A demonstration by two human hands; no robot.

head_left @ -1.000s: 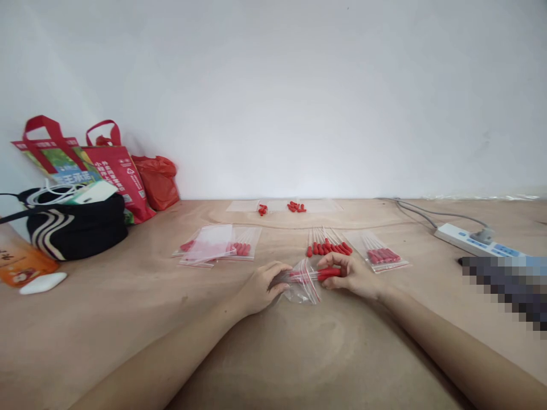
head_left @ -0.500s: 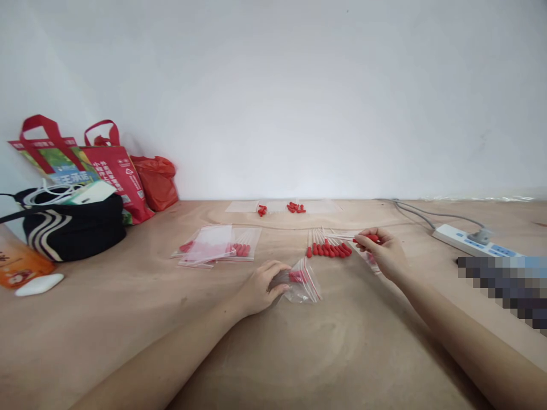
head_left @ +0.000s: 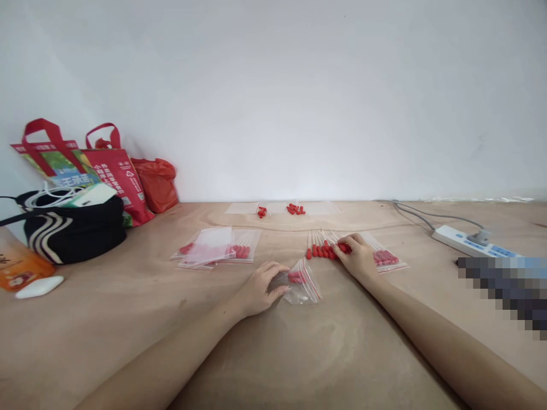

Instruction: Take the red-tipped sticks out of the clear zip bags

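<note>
Red-handled sticks (head_left: 321,251), pale-shafted: one row, fanned on the wooden tabletop (head_left: 325,353) at 1 o'clock, with the clear zip bag (head_left: 306,291) as clock centre.

Left hand (head_left: 261,289): curled round the zip bag's 9 o'clock side, grasping it; red handles (head_left: 296,277) showed inside, near the red-lined mouth.

Right hand (head_left: 358,256): fingertips at red handles on the row's right end; whether pinching or merely touching could not be told.

Handling note, as judgement: best taken by the thick handle, without dragging neighbouring shafts askew; bag held steady, film uncrushed.

Packed zip bag (head_left: 388,258): 2 o'clock, sticks inside. Overlapping zip bags (head_left: 213,239): 10 o'clock, some holding sticks.

Power strip (head_left: 455,238): 2 o'clock, farther out; no legible label.

Black pouch (head_left: 85,230): 9 to 10 o'clock, three white stripes, no name legible.

Red tote (head_left: 113,171): 10 o'clock, white Chinese lettering, 小 legible, plus recycling-type mark.

Picture-printed tote (head_left: 64,162): alongside, apparently reading 王承诺.
</note>
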